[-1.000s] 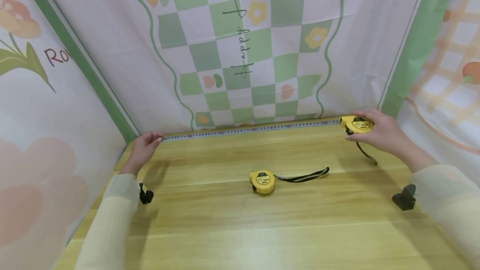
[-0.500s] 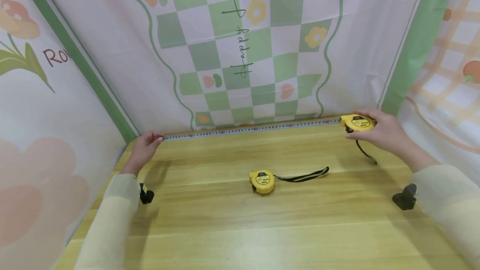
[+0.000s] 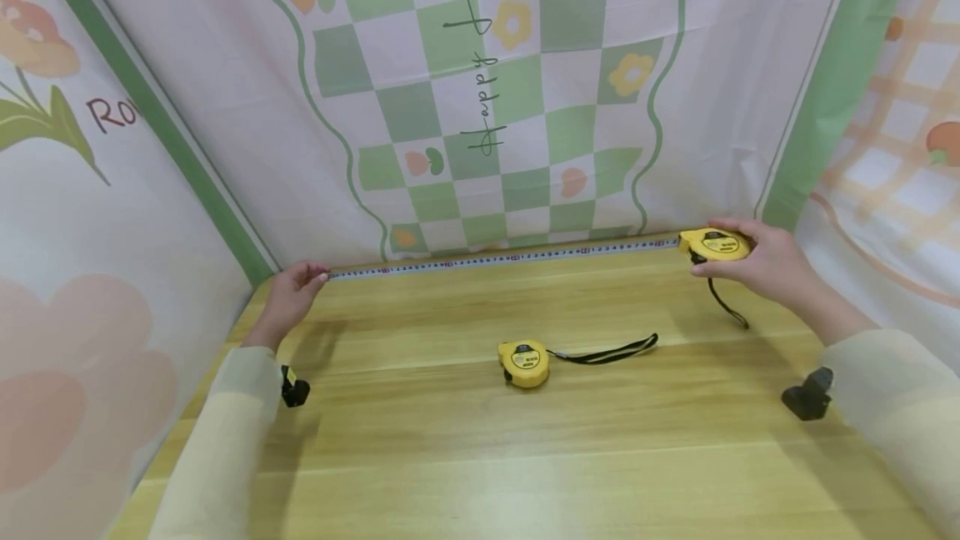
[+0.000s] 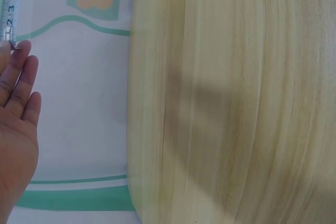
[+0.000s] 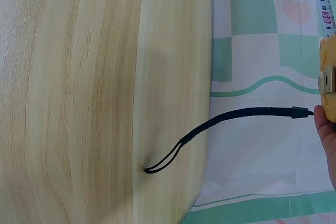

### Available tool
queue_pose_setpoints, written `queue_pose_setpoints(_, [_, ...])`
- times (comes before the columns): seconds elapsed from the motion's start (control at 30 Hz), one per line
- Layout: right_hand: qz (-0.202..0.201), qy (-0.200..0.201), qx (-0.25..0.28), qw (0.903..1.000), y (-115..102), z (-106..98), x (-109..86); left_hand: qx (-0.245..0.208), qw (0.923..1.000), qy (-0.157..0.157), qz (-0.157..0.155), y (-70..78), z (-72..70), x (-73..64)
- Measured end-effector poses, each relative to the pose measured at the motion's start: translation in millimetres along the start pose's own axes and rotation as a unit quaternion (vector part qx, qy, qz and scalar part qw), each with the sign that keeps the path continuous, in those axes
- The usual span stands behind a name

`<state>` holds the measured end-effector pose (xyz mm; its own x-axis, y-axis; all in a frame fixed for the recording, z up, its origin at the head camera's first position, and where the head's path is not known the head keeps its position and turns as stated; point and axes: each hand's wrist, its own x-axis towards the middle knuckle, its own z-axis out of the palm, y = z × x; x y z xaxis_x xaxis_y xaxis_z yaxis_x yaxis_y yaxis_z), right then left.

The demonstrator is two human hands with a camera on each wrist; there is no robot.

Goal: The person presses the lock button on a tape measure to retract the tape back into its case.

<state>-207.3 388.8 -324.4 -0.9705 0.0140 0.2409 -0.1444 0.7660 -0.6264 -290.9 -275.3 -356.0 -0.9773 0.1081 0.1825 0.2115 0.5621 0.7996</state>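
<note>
My right hand (image 3: 772,261) grips a yellow tape measure (image 3: 718,246) by its case near the table's back right. Its white blade (image 3: 480,262) stretches leftward along the back edge, drawn straight, to my left hand (image 3: 292,294), whose thumb and fingertips pinch the end. In the left wrist view the metal end hook (image 4: 8,34) shows at those fingertips. A black wrist strap (image 5: 247,114) hangs from the held case in the right wrist view, beside a metal clip (image 5: 328,80) on the case. The numeral 50 shows on the blade near the case.
A second yellow tape measure (image 3: 525,363) lies mid-table, its black strap (image 3: 611,352) trailing right. The wooden table (image 3: 480,457) meets a printed cloth wall (image 3: 525,90) at the back. Other cloth walls stand at left and right. Black wrist cameras (image 3: 808,394) sit at both wrists.
The blade has lengthened slightly, its markings sliding a little to the right. The right hand and case stay almost in place, and the hanging strap has swung slightly left.
</note>
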Motion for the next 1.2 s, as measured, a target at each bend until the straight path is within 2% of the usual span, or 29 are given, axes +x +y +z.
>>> queue_pose_setpoints(0.17, [0.001,-0.002,-0.001,1.0,0,0,-1.0,0.001,1.0,-0.002,-0.005,1.8,0.8,-0.4])
queue_pose_setpoints(0.5, [-0.001,-0.005,-0.005,1.0,-3,2,-1.9,-0.003,1.0,-0.001,0.004,3.3,4.0,-0.1])
queue_pose_setpoints(0.8, [-0.005,-0.022,-0.013,0.9997,-10,4,-1.2,-0.009,0.9998,0.004,0.019,6.4,7.1,-0.2])
queue_pose_setpoints(1.2, [-0.007,-0.023,-0.025,0.9994,-8,5,0.7,-0.013,0.9996,0.003,0.023,8.6,8.3,0.8])
